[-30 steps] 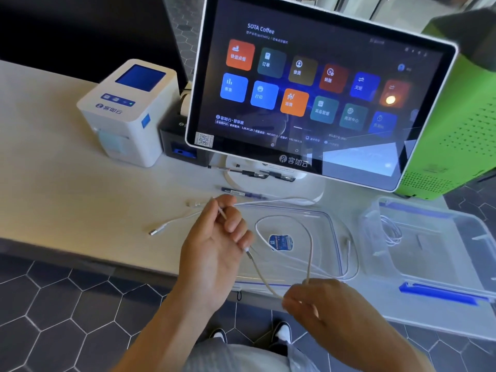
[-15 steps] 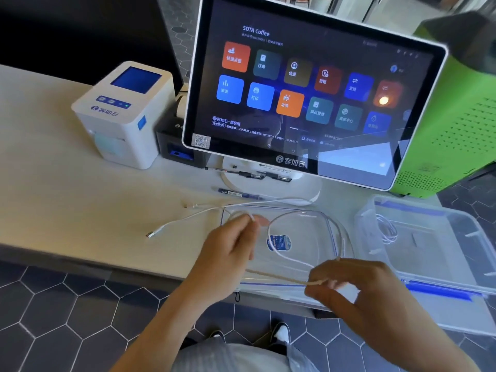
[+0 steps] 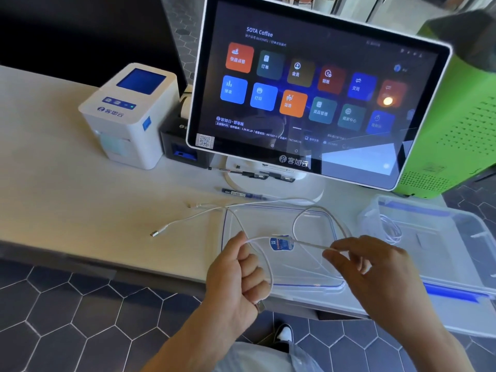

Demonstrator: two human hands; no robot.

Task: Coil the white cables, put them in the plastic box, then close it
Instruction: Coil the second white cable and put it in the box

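Note:
My left hand (image 3: 239,275) is closed on a white cable (image 3: 308,214), with a loop hanging by its fingers and a metal plug poking out below the fist. My right hand (image 3: 373,267) pinches the same cable further along, above the clear box lid (image 3: 281,287) that lies flat on the counter. A second white cable (image 3: 185,220) lies loose on the counter to the left, its plug near the front edge. The clear plastic box (image 3: 456,237) with blue latches stands open at the right, and a coiled white cable (image 3: 390,229) lies inside it.
A large touchscreen terminal (image 3: 316,89) stands behind the lid on a white base. A white label printer (image 3: 128,114) and a black device (image 3: 179,146) sit at the back left. Pens (image 3: 241,194) lie near the base. A green machine (image 3: 456,135) is at the right.
My left hand turned and closed into a fist with a cable loop around it. My right hand moved up and right, drawing the cable taut between the hands.

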